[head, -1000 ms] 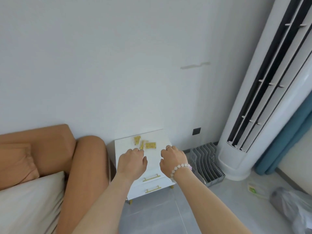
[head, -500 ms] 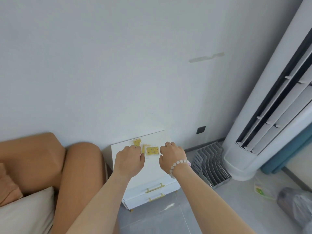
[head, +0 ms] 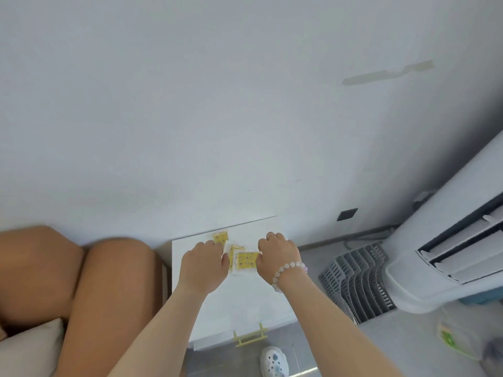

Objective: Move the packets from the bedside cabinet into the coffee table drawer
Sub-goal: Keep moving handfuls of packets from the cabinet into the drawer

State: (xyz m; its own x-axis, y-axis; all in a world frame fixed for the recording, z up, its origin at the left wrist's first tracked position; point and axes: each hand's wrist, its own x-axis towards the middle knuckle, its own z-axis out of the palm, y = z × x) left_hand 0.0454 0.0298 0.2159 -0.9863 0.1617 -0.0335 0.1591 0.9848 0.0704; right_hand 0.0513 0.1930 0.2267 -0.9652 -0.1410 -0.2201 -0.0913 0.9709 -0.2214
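Several small yellow packets lie on top of the white bedside cabinet (head: 245, 295): one at the back (head: 220, 237), a larger one in front (head: 246, 260), and another partly tucked between them (head: 233, 250). My left hand (head: 204, 265) rests on the cabinet top just left of the packets, its thumb at the left edge of the pile. On the other side, the thumb of my right hand (head: 277, 254), which wears a bead bracelet, touches the front packet's right edge. Both hands have bent fingers and hidden fingertips. No packet is lifted.
An orange-brown sofa arm (head: 109, 281) and a beige cushion (head: 30, 349) stand left of the cabinet. A grey file rack (head: 356, 281) and a tall white air conditioner (head: 449, 254) are on the right. The cabinet's gold drawer handle (head: 249, 337) and a white shoe (head: 273, 361) show below.
I have come closer to the cabinet. Both hands have moved forward and inward until they flank the yellow packets, and the thumbs now touch the pile.
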